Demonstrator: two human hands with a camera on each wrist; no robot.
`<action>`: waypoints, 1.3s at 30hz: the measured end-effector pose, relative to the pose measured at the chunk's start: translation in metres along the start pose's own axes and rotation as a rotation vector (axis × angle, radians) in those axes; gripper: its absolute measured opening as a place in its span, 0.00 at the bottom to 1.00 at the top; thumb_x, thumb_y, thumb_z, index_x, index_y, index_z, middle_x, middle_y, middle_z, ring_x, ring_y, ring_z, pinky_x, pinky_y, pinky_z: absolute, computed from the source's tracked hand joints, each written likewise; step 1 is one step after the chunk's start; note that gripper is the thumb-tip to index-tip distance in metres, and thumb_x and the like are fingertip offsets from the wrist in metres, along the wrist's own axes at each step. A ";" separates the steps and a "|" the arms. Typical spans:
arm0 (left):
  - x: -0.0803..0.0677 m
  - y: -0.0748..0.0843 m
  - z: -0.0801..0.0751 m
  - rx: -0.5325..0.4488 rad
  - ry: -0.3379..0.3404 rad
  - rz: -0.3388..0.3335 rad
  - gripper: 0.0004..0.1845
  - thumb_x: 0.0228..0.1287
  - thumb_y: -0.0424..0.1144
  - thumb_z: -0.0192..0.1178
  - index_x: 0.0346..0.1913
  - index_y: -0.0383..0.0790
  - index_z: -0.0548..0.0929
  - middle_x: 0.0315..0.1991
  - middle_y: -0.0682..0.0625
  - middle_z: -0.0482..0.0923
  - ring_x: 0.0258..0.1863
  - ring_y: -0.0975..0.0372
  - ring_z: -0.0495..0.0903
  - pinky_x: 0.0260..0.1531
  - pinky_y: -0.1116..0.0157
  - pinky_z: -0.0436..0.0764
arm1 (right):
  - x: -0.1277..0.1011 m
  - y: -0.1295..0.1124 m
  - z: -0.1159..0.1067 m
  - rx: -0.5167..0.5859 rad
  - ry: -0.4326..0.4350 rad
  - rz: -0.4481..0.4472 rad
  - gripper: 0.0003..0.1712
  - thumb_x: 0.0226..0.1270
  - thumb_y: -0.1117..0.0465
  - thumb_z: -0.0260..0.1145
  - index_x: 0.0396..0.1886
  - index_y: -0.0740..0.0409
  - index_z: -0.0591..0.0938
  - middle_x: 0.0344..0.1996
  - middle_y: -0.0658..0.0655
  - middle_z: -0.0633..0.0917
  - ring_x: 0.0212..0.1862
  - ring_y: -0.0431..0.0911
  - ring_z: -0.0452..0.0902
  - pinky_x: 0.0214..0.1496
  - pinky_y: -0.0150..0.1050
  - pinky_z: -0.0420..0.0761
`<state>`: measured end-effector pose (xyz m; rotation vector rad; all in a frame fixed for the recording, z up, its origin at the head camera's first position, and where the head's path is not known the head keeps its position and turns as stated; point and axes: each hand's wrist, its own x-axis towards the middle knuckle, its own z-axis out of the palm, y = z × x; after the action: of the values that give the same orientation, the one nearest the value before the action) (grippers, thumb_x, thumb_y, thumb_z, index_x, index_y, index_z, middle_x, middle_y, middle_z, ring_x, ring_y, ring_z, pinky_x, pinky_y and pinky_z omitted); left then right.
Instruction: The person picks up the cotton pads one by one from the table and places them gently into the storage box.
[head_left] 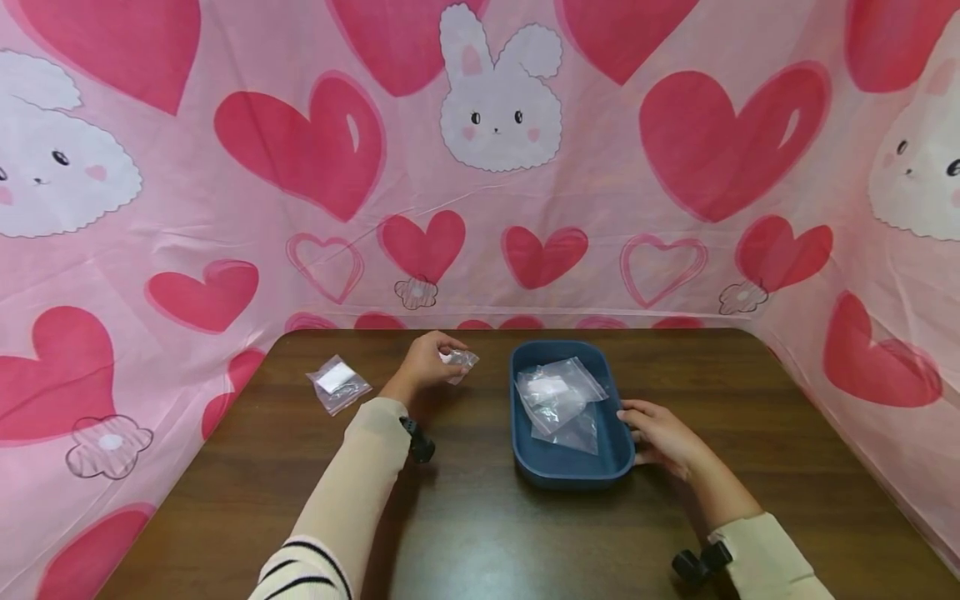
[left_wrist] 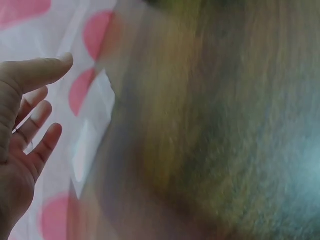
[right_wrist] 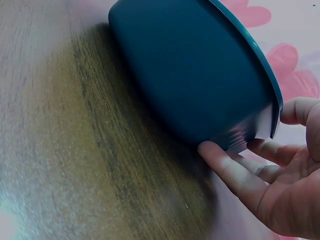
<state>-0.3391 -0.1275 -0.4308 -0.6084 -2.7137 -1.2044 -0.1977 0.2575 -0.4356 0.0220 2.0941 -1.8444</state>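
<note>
In the middle of the head view, the left hand [head_left: 425, 362] hovers over the dark brown wooden table [head_left: 480, 533], its fingers curled round a small crumpled clear plastic bag [head_left: 459, 360] pinched at the fingertips. In the left wrist view the same hand [left_wrist: 20, 150] fills the left edge with fingers spread, and the bag it holds does not show there.

Just right of centre sits a dark blue oval plastic tray [head_left: 525, 454] holding several loose clear plastic zip bags [head_left: 558, 402], heaped and overlapping. The right hand [head_left: 660, 435] rests against the tray's right rim, fingers fairly straight and touching its outer wall; the right wrist view shows the fingertips [right_wrist: 220, 159] pressed to the tray's [right_wrist: 190, 75] underside edge, nothing enclosed.

At the centre left of the head view, well apart from the tray, a flat clear zip bag with a white insert [head_left: 338, 383] lies on the table. A pink cloth printed with red hearts and white rabbits [head_left: 495, 108] walls the table in.
</note>
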 end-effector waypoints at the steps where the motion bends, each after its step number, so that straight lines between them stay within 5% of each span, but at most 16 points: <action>1: 0.000 -0.003 0.000 0.022 0.006 -0.002 0.20 0.45 0.33 0.77 0.45 0.34 0.87 0.42 0.38 0.80 0.43 0.47 0.78 0.44 0.55 0.79 | 0.000 0.000 0.000 -0.005 -0.004 -0.001 0.34 0.77 0.56 0.52 0.70 0.74 0.57 0.52 0.67 0.77 0.45 0.50 0.79 0.43 0.52 0.84; 9: 0.000 -0.027 -0.005 0.184 0.044 0.044 0.24 0.42 0.33 0.77 0.48 0.37 0.88 0.47 0.37 0.81 0.50 0.46 0.76 0.55 0.51 0.73 | 0.003 0.001 -0.001 -0.009 -0.011 -0.003 0.34 0.77 0.55 0.53 0.71 0.74 0.57 0.54 0.68 0.76 0.46 0.51 0.79 0.43 0.52 0.83; 18: -0.007 -0.042 -0.005 0.236 0.019 0.017 0.27 0.45 0.38 0.78 0.52 0.35 0.85 0.46 0.38 0.82 0.47 0.49 0.78 0.54 0.52 0.74 | 0.003 0.001 0.000 -0.007 -0.004 0.003 0.34 0.77 0.55 0.52 0.70 0.74 0.57 0.52 0.67 0.78 0.44 0.50 0.80 0.42 0.52 0.84; 32: -0.005 -0.038 0.004 0.254 -0.028 -0.101 0.21 0.52 0.41 0.75 0.50 0.39 0.87 0.46 0.41 0.83 0.46 0.50 0.78 0.56 0.53 0.73 | 0.002 0.002 -0.002 -0.023 0.002 0.010 0.34 0.77 0.54 0.53 0.70 0.73 0.58 0.53 0.67 0.78 0.45 0.50 0.80 0.43 0.52 0.83; 39: -0.010 -0.033 0.006 0.210 0.010 -0.084 0.13 0.53 0.38 0.74 0.42 0.38 0.90 0.37 0.45 0.85 0.37 0.54 0.79 0.47 0.55 0.77 | 0.002 0.002 -0.001 -0.024 0.007 0.012 0.35 0.77 0.54 0.53 0.70 0.74 0.57 0.52 0.67 0.78 0.44 0.51 0.80 0.43 0.52 0.83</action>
<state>-0.3431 -0.1464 -0.4604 -0.4645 -2.8330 -0.9181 -0.1993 0.2583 -0.4376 0.0348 2.1166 -1.8146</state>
